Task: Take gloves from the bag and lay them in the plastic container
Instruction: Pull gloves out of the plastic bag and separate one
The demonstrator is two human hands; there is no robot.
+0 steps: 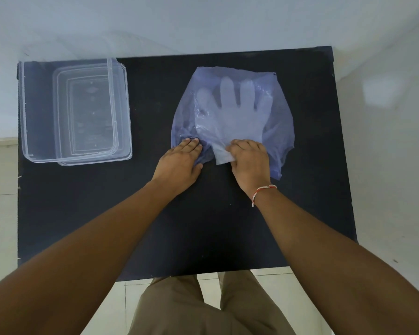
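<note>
Bare forearms reach over the black table [82, 213]. Left hand [179, 163] presses flat on the translucent blue plastic bag [278, 122]; right hand [248, 160] pinches the white gloves [230, 110] at its mouth. Clear rectangular plastic container [34, 112] sits far left.

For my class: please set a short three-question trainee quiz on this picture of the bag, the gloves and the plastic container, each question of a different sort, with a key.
1. True or false: the plastic container already holds a glove.
2. Multiple choice: the right hand grips
A. the container's lid
B. the cuff end of the gloves at the bag's mouth
C. nothing
3. Fill in: the left hand presses flat on the near edge of the ____.

Key
1. False: it lies to the left on the black table, and no glove shows in it.
2. B
3. The bag: translucent and bluish, with the gloves' fingers showing through it.
</note>
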